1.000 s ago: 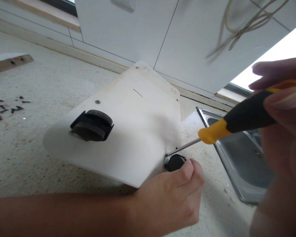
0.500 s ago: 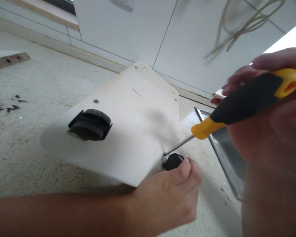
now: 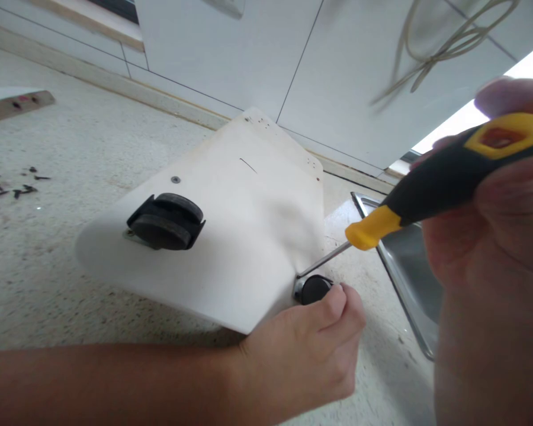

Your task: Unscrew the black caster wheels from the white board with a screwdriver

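My right hand [image 3: 493, 219] is closed around the black and yellow handle of a screwdriver [image 3: 439, 177]. Its metal tip meets the mounting plate of a small black caster wheel [image 3: 316, 289], at the right edge of a white board [image 3: 231, 260]. Thumb and fingers of my left hand [image 3: 311, 337] pinch that caster from the near side, covering part of it. A second black twin-wheel caster [image 3: 166, 222] stands on the board's left part, with a round metal screw head [image 3: 175, 179] just behind it.
Several dark screws [image 3: 18, 192] lie on the speckled countertop [image 3: 71, 136] at the left, below a piece of board [image 3: 20, 105]. A steel sink [image 3: 408, 284] is set in at the right. Behind are white wall tiles [image 3: 222, 59] and a looped cable [image 3: 448, 56].
My right hand has turned the screwdriver handle, so its yellow slot now faces me more. The tip and my left hand stay in place on the caster.
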`<state>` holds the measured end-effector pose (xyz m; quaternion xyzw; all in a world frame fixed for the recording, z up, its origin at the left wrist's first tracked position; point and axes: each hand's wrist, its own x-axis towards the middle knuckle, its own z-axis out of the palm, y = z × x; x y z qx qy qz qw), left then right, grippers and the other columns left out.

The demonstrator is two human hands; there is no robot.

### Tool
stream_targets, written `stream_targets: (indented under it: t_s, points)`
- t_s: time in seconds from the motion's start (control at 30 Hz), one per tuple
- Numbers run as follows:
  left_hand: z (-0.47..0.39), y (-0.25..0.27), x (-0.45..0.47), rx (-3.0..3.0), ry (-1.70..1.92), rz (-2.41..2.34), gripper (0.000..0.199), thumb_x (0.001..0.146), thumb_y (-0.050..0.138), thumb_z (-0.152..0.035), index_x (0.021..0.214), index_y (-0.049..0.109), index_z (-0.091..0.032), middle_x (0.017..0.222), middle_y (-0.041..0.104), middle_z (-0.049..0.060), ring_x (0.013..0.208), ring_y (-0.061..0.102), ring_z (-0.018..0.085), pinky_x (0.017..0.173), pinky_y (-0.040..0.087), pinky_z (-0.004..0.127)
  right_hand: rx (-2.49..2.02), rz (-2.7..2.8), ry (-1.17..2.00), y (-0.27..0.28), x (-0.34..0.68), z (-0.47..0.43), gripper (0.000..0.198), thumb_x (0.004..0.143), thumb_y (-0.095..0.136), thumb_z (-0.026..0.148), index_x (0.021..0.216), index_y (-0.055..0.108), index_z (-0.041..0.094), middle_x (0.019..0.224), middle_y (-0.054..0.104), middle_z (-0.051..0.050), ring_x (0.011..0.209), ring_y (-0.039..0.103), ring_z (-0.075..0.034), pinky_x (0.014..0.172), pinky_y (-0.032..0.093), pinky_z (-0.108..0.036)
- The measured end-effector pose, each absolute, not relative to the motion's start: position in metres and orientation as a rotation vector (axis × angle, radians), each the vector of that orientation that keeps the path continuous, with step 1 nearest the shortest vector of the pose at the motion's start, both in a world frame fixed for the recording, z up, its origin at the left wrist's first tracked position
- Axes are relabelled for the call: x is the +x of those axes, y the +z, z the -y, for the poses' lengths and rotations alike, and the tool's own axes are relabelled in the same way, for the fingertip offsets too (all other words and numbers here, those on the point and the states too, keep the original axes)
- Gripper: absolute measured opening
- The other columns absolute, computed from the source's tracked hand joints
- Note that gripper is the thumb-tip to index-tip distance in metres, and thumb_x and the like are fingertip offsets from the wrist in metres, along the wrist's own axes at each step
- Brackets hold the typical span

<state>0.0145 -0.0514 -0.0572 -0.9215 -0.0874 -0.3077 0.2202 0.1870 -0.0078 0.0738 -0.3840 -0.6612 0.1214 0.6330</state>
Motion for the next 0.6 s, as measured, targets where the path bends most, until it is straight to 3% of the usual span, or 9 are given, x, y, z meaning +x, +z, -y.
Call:
stream_targets:
  t_s: [0.13, 0.2, 0.3, 0.37, 0.47, 0.53, 0.6]
  points:
    - [0.051, -0.060, 0.015, -2.543, -0.871, 0.245, 0.033, 0.111, 0.063, -0.031, 0.125, 0.089, -0.015, 0.125, 0.084, 0.015, 0.130, 0.070, 0.031, 0.119, 0.041, 0.047, -0.902, 1.581, 0.303, 0.076, 0.195, 0.005, 0.028, 0.086, 0.087, 0.029, 0.113, 0.085, 0.036, 0.122, 0.076, 0.001, 0.102, 0.081, -0.023, 0.093, 0.073, -0.036]
    - [0.051, -0.060, 0.015, -2.543, -0.868, 0.244, 0.033, 0.111, 0.063, -0.032, 0.124, 0.089, -0.016, 0.125, 0.084, 0.014, 0.130, 0.070, 0.030, 0.118, 0.042, 0.047, -0.893, 1.578, 0.296, 0.076, 0.198, 0.001, 0.027, 0.081, 0.094, 0.038, 0.107, 0.087, 0.032, 0.111, 0.075, 0.000, 0.093, 0.077, -0.018, 0.079, 0.071, -0.029]
    - [0.051, -0.058, 0.015, -2.545, -0.849, 0.251, 0.034, 0.112, 0.061, -0.032, 0.124, 0.089, -0.016, 0.127, 0.084, 0.015, 0.131, 0.070, 0.030, 0.119, 0.041, 0.047, -0.971, 1.494, 0.147, 0.076, 0.197, 0.002, 0.038, 0.068, 0.104, 0.042, 0.101, 0.087, 0.037, 0.109, 0.073, 0.004, 0.086, 0.068, -0.013, 0.059, 0.060, -0.023]
    - [0.051, -0.057, 0.015, -2.540, -0.850, 0.250, 0.034, 0.112, 0.061, -0.031, 0.124, 0.089, -0.016, 0.127, 0.084, 0.015, 0.132, 0.070, 0.030, 0.119, 0.041, 0.047, -1.012, 1.510, 0.152, 0.077, 0.193, 0.005, 0.037, 0.070, 0.102, 0.036, 0.104, 0.087, 0.040, 0.110, 0.073, 0.006, 0.093, 0.071, -0.015, 0.070, 0.065, -0.028]
    - [0.051, -0.057, 0.015, -2.542, -0.850, 0.243, 0.033, 0.112, 0.061, -0.029, 0.124, 0.089, -0.016, 0.126, 0.084, 0.015, 0.131, 0.070, 0.030, 0.118, 0.042, 0.048, -0.916, 1.580, 0.351, 0.078, 0.191, 0.007, 0.033, 0.080, 0.093, 0.029, 0.112, 0.088, 0.032, 0.110, 0.074, 0.002, 0.111, 0.078, -0.024, 0.099, 0.072, -0.037]
    - [0.051, -0.057, 0.015, -2.548, -0.848, 0.242, 0.033, 0.112, 0.062, -0.030, 0.124, 0.089, -0.016, 0.126, 0.084, 0.015, 0.130, 0.070, 0.031, 0.118, 0.041, 0.048, -0.848, 1.613, 0.409, 0.079, 0.195, 0.002, 0.032, 0.082, 0.094, 0.035, 0.113, 0.087, 0.031, 0.112, 0.075, -0.002, 0.111, 0.078, -0.025, 0.098, 0.073, -0.035]
    - [0.051, -0.058, 0.014, -2.553, -0.853, 0.243, 0.033, 0.112, 0.062, -0.031, 0.122, 0.089, -0.017, 0.126, 0.084, 0.015, 0.131, 0.070, 0.031, 0.118, 0.041, 0.048, -0.821, 1.636, 0.322, 0.079, 0.202, -0.003, 0.038, 0.076, 0.100, 0.044, 0.110, 0.087, 0.036, 0.112, 0.073, -0.001, 0.093, 0.074, -0.020, 0.081, 0.072, -0.032]
